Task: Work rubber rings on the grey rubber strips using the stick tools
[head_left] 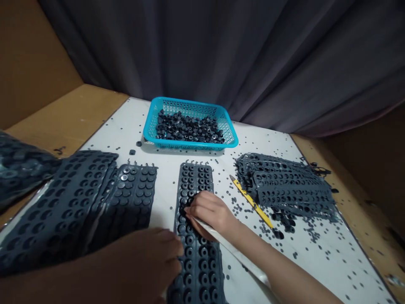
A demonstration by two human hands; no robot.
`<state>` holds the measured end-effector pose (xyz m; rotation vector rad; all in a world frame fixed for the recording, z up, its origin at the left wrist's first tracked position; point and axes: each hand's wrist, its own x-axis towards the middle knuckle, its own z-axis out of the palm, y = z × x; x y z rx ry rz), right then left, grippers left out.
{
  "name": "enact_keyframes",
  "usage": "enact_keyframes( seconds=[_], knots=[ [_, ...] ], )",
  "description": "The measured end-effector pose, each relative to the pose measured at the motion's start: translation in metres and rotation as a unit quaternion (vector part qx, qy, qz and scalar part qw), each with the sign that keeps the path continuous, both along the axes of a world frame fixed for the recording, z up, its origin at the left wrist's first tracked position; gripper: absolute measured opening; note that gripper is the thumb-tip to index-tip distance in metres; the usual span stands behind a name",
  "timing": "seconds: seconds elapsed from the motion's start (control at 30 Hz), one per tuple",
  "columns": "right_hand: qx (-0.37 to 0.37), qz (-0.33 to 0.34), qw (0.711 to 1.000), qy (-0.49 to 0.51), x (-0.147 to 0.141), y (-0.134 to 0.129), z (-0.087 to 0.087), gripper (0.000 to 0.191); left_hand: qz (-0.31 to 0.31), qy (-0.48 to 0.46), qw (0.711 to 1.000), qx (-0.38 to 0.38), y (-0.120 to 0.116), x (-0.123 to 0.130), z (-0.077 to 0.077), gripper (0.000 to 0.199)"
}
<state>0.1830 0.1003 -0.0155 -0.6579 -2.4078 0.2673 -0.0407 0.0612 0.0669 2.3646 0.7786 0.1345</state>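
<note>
A long dark rubber sheet with rows of round moulded parts lies upright in the middle of the white board. My right hand rests over its middle, fingers bent and pressed together at the moulded parts; a pale strip runs from under it along the forearm. What its fingertips grip is hidden. My left hand is at the sheet's left edge, dark and blurred, its fingers curled; whether it holds anything cannot be made out.
A blue basket of small black parts stands behind. More moulded sheets lie left, beside a bag of parts. At right are a yellow-handled tool, stacked perforated sheets and scattered black bits.
</note>
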Motion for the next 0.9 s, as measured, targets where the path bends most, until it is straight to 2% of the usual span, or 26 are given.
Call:
enact_keyframes(
  seconds=[0.07, 0.13, 0.27, 0.4, 0.53, 0.67, 0.8, 0.9],
  knots=[
    [0.013, -0.005, 1.0, -0.007, 0.0, -0.001, -0.001, 0.01, -0.082, 0.027, 0.996, 0.024, -0.009, 0.002, -0.01, 0.051],
    [0.018, -0.006, 1.0, -0.012, 0.0, -0.002, -0.001, 0.007, -0.116, 0.053, 0.991, 0.028, -0.009, 0.007, -0.017, 0.058],
    [0.019, -0.006, 1.0, -0.013, 0.0, -0.001, 0.001, 0.005, -0.1, 0.053, 0.994, 0.01, 0.0, 0.013, -0.019, 0.059],
    [0.044, -0.013, 0.998, -0.05, 0.004, 0.002, 0.008, 0.006, -0.103, 0.041, 0.994, -0.001, 0.001, 0.008, -0.02, 0.06],
    [0.066, 0.007, 0.992, -0.108, 0.007, 0.002, 0.01, 0.009, -0.088, 0.006, 0.996, -0.014, -0.002, -0.001, -0.031, 0.066],
    [0.064, -0.002, 0.992, -0.112, 0.009, 0.002, 0.009, 0.011, -0.088, -0.017, 0.996, -0.02, -0.004, -0.005, -0.039, 0.066],
    [0.032, -0.08, 0.995, -0.056, 0.011, 0.005, 0.006, 0.014, -0.1, -0.008, 0.995, -0.023, -0.004, -0.005, -0.038, 0.061],
    [-0.052, -0.105, 0.993, 0.03, 0.008, 0.006, 0.006, 0.012, -0.106, -0.001, 0.994, -0.031, -0.002, -0.003, -0.037, 0.061]
  ],
)
